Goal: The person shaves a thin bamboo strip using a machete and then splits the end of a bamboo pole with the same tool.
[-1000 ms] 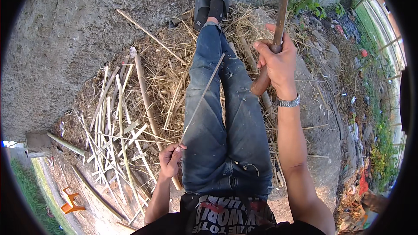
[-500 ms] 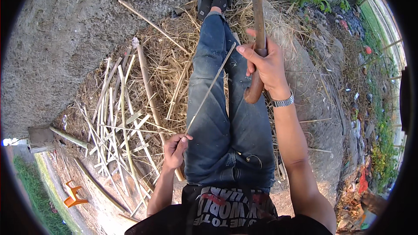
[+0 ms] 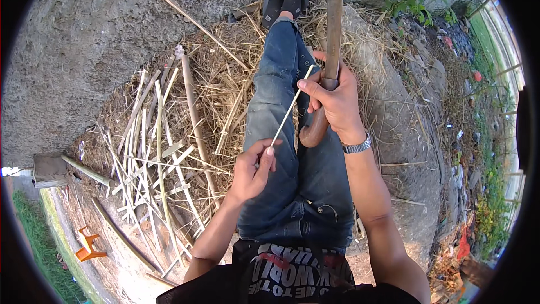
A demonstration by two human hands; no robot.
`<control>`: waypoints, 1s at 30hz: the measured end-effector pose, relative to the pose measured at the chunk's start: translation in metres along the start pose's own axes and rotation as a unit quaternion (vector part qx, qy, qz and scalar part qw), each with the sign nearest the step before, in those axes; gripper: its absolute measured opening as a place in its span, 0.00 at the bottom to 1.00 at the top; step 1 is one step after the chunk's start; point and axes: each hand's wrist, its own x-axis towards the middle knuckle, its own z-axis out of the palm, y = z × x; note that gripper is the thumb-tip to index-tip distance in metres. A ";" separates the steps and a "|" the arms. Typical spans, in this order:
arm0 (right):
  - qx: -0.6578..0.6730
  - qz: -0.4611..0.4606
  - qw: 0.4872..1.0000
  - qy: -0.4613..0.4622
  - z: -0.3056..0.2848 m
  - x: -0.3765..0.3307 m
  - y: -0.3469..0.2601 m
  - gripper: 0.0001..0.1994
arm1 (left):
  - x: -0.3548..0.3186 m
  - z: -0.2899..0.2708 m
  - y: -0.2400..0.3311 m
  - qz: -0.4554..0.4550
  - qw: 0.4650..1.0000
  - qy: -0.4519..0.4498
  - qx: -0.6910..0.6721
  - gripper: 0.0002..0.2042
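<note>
A machete is in my right hand, whose fingers are wrapped around the top of its hooked brown wooden handle. Its long, rusty-looking blade points away from me and runs out of the upper edge. Between thumb and fingers, my left hand pinches the lower end of a thin, pale bamboo strip. The strip slants up over my jeans to the tip of my right thumb, left of the blade. I cannot tell whether the thumb presses on it.
Split bamboo strips lie in a loose heap to my left, beside a longer pole. Dry shavings cover the ground by my legs. A rock wall rises at the far left. An orange plastic chair stands lower left.
My left hand has moved up and to the right, closer to my right hand, with the strip. My right hand and the machete have shifted slightly down and to the left.
</note>
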 end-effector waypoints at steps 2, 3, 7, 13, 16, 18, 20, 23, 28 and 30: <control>0.006 0.001 1.000 -0.004 0.000 0.000 -0.003 0.30 | 0.011 0.003 0.007 0.004 0.999 -0.009 0.030 0.13; 0.006 0.004 1.000 0.004 -0.003 0.000 -0.005 0.29 | 0.012 0.005 0.007 0.015 1.000 0.010 0.018 0.12; 0.056 0.021 0.998 0.026 -0.015 0.003 -0.003 0.23 | 0.006 0.002 0.004 0.022 0.998 0.028 0.057 0.11; -0.043 0.018 0.998 0.053 -0.023 -0.005 0.009 0.22 | -0.009 -0.012 -0.024 -0.073 0.991 0.096 0.056 0.11; -0.120 0.050 0.991 0.039 -0.025 -0.028 0.023 0.25 | 0.000 -0.015 -0.046 -0.064 0.989 0.108 0.081 0.12; -0.324 -0.027 0.943 -0.073 -0.026 -0.048 0.043 0.25 | 0.004 -0.014 -0.049 -0.080 0.985 0.106 0.113 0.12; -0.377 -0.079 0.911 -0.150 -0.022 -0.064 0.065 0.21 | 0.011 -0.012 -0.054 -0.088 0.986 0.096 0.100 0.12; -0.463 -0.092 0.853 -0.225 -0.016 -0.071 0.078 0.20 | 0.016 -0.018 -0.072 -0.114 0.990 0.080 0.000 0.12; -0.522 -0.132 0.812 -0.223 -0.030 -0.050 0.083 0.19 | 0.018 -0.030 -0.058 -0.204 0.950 0.031 -0.233 0.12; -0.519 -0.136 0.815 -0.218 -0.034 -0.035 0.081 0.20 | 0.018 -0.032 -0.055 -0.239 0.918 0.014 -0.317 0.10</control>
